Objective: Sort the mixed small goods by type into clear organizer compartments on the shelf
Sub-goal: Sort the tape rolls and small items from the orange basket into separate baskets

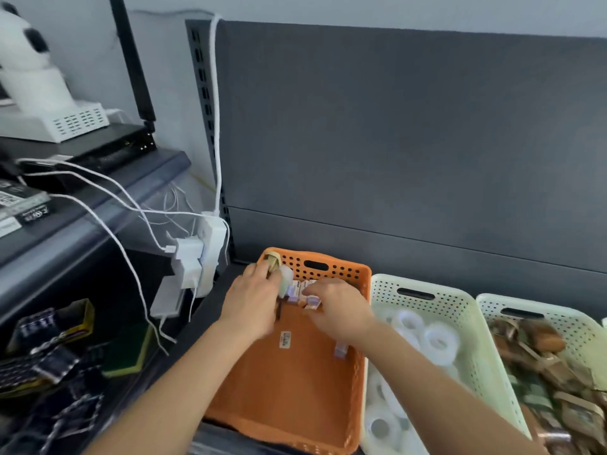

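Toward twelve o'clock in the orange basket (295,395), hard against its far wall, the small purple-and-white boxes (300,292) stand side by side. I read that as a row built from the back so later pieces can fill forward. The right hand (335,310) curls down on the row's right end, fingertips pinching a box as if to seat it. At eleven o'clock the left hand (253,300) wraps round a pale rounded item (286,280), too blurred to name. It is held beside the row, probably because it belongs elsewhere. One loose box (341,351) lies at three o'clock by the basket's right wall, not yet lined up. Just beside that wall, a pale green basket (387,284) holds white tape rolls (440,343). Further toward three o'clock, another basket (525,305) holds brown packets (542,356).
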